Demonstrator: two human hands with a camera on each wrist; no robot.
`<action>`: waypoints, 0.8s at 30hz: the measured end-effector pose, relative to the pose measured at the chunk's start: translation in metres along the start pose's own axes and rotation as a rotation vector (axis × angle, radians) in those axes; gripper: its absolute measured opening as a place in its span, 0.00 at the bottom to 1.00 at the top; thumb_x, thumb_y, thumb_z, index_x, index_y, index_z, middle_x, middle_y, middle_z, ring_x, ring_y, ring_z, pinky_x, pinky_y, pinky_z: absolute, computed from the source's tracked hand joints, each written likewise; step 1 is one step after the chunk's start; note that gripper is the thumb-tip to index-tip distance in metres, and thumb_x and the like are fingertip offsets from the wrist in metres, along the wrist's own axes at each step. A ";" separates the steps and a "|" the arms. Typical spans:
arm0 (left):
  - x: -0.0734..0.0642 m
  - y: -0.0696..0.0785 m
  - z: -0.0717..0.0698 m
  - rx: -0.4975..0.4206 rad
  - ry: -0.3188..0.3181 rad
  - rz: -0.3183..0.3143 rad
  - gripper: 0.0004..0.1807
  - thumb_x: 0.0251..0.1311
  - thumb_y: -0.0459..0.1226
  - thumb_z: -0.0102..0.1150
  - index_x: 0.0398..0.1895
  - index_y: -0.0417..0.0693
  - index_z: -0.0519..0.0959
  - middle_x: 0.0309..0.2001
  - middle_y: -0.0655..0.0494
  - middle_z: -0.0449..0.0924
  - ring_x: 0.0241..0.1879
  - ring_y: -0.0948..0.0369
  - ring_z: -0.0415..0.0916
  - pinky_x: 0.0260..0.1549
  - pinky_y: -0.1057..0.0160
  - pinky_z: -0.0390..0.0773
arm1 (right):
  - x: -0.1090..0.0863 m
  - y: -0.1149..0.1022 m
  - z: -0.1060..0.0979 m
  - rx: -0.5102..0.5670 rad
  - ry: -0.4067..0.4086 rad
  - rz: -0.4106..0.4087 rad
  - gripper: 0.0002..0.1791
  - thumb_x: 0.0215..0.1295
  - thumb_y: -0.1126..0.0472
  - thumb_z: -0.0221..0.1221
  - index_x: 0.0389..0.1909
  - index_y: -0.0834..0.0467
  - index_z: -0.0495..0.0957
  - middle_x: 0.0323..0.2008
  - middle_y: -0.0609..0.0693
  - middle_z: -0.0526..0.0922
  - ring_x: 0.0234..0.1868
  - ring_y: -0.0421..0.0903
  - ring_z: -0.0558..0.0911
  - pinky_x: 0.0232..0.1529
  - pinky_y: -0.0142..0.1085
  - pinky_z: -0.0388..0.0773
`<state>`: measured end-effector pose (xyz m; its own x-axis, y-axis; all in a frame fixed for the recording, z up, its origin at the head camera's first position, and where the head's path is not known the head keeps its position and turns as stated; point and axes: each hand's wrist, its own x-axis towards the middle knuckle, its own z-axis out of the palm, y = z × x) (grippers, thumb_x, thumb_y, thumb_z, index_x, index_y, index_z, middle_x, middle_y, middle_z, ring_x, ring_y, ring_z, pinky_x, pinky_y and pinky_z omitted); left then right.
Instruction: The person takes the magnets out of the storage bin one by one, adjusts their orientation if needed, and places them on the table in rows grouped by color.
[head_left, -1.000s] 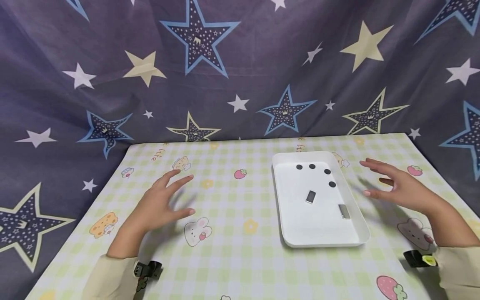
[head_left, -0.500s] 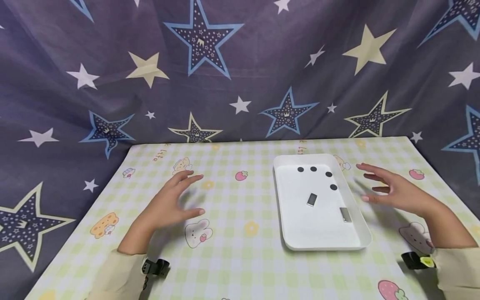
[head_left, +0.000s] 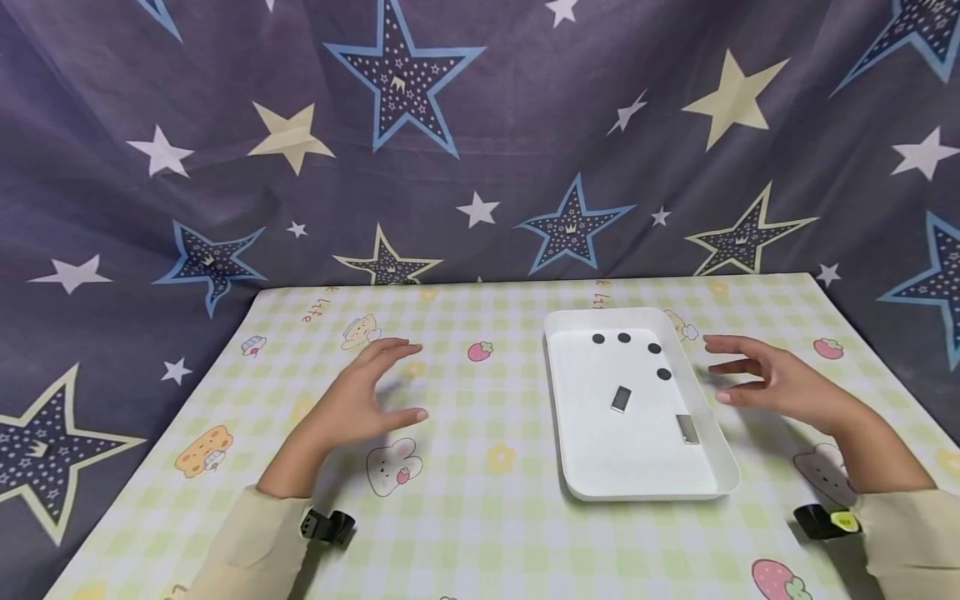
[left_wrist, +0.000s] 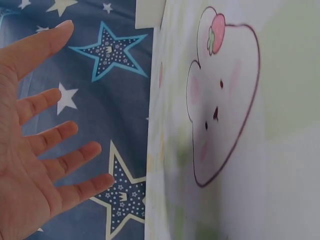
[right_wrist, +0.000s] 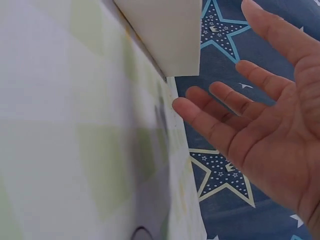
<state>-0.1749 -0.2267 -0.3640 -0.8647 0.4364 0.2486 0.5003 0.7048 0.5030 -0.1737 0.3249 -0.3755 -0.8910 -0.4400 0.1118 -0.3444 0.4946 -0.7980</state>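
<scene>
"Where have you got your hands?"

"Both above the tabletop (head_left: 480,537), well apart. My left hand (head_left: 363,406) is near a rabbit print (head_left: 392,469) on the green-and-white checks."

"And the fingers?"

"Spread wide on both sides. On the left, my thumb stands well away and the others are fanned, with gaps between them. My right hand (head_left: 783,385) is much the same, slightly bent, its tips just beside the white tray (head_left: 630,467) and apart from it."

"Where does that tray sit?"

"Right of the middle, between my hands but nearer the right one, its long sides running away from me."

"What's in it?"

"Four black discs (head_left: 654,348) in a curve, across the far end and down the right side. A grey rectangular block (head_left: 621,399) lies aslant near the middle. A second grey block (head_left: 687,429) is by the right wall; I can't tell whether they touch."

"Anything around you?"

"My beige sleeves (head_left: 255,546), a black device (head_left: 327,527) at each cuff, and a dark star-printed curtain (head_left: 525,108) behind the tabletop."
</scene>
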 end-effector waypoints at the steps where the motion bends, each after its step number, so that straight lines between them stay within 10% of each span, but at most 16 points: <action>1: 0.001 0.001 0.001 -0.009 0.001 0.000 0.45 0.47 0.53 0.75 0.70 0.56 0.67 0.69 0.52 0.61 0.65 0.48 0.64 0.58 0.42 0.68 | 0.000 0.001 0.001 0.016 0.001 -0.003 0.38 0.61 0.67 0.66 0.70 0.64 0.60 0.62 0.29 0.65 0.56 0.32 0.76 0.49 0.27 0.76; 24: 0.017 0.017 0.017 -0.149 0.021 0.073 0.40 0.49 0.48 0.75 0.67 0.54 0.71 0.66 0.52 0.65 0.60 0.53 0.69 0.54 0.46 0.73 | 0.004 0.010 0.003 0.097 -0.020 0.045 0.37 0.62 0.68 0.64 0.69 0.70 0.59 0.62 0.38 0.72 0.55 0.38 0.78 0.50 0.25 0.72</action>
<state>-0.1797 -0.1976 -0.3655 -0.8279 0.4707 0.3051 0.5509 0.5801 0.5999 -0.1799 0.3265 -0.3849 -0.8983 -0.4348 0.0636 -0.2733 0.4394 -0.8557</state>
